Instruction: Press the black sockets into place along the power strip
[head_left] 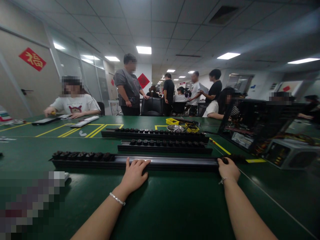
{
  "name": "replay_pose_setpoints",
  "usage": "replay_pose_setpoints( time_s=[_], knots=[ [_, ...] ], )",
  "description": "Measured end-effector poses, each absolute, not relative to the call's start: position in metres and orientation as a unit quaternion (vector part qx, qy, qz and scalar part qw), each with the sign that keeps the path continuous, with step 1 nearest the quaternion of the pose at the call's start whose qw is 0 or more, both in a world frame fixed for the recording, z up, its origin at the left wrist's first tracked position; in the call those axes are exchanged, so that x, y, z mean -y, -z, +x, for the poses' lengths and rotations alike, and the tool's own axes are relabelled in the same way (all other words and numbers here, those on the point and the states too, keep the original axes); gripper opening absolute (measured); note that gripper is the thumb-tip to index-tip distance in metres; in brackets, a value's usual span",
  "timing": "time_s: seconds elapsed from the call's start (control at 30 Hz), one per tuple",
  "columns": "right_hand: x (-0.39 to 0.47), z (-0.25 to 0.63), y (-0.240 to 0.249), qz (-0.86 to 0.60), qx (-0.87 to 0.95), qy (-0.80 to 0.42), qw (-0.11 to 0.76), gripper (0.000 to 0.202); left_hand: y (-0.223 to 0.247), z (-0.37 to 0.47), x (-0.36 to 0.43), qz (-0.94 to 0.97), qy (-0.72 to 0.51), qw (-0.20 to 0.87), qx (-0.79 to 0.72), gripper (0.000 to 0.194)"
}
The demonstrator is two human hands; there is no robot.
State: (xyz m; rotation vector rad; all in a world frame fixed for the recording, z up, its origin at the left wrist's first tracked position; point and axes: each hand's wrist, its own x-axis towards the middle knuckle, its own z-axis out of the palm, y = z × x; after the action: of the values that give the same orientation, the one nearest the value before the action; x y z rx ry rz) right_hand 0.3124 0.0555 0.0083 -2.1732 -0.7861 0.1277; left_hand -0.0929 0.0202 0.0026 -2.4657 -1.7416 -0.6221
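Observation:
A long black rail (pixel 170 162) lies across the green table in front of me, with several black socket pieces (pixel 85 156) in its left part and a bare, shiny channel on the right. My left hand (pixel 135 174) rests on the rail's middle with its fingers spread. At the rail's right end, my right hand (pixel 228 169) has its fingers closed around a small black piece (pixel 225 160). Behind lie two more black rails, the nearer one (pixel 165 149) shorter and the farther one (pixel 155 134) longer, both lined with black pieces.
An open computer case (pixel 252 126) and a metal power supply (pixel 291 153) with wires stand at the right. Yellow trays (pixel 172 121) and a round metal dish (pixel 175 128) sit at the back. Other people sit or stand beyond the table (pixel 175 200).

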Motion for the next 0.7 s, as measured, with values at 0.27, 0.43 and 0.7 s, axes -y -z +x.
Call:
replay_pose_setpoints(
  time_s=[0.27,0.43,0.7],
  knots=[
    [-0.06,0.324,-0.001,-0.855,0.321,-0.033,0.406,0.048,-0.002,-0.093,-0.02,-0.798,0.199,0.035,0.568,0.05],
    [-0.058,0.322,-0.003,-0.862,0.311,-0.036,0.398,0.05,-0.003,-0.093,-0.02,-0.799,0.21,0.023,0.562,0.049],
    [-0.057,0.327,-0.007,-0.86,0.346,-0.038,0.373,0.051,-0.005,-0.092,-0.019,-0.799,0.206,0.02,0.564,0.049]
  ],
)
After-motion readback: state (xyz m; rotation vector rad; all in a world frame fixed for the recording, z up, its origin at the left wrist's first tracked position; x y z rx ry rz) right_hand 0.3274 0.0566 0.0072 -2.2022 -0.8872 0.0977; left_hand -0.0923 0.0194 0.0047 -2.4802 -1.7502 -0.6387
